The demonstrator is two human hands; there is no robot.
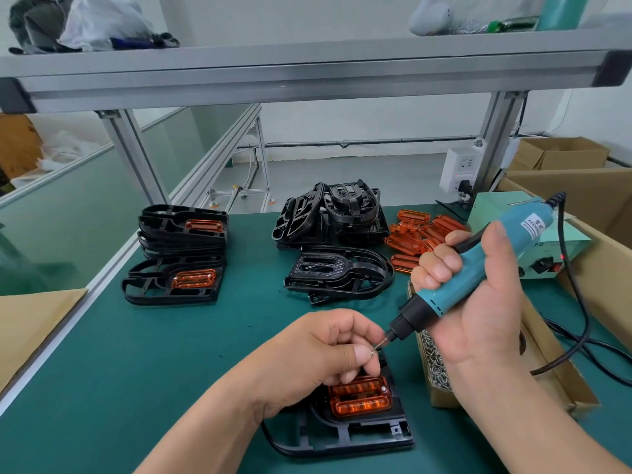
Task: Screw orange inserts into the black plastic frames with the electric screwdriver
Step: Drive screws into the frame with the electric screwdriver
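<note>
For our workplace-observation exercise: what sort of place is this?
Probably a factory assembly bench: stacked identical black frames, a heap of orange inserts, the right hand gripping an electric screwdriver, the left hand pinching a screw.

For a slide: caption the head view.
Left hand pinches a screw against the screwdriver the right hand grips.

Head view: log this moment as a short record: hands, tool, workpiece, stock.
left hand: pinches a screw at the screwdriver tip
right hand: grips the screwdriver, angled down toward that screw
workpiece: black frame below the left hand, orange insert seated in it
finished: frames with inserts, stacked at left
stock: bare frames and loose inserts at back; box of screws by right wrist
</note>
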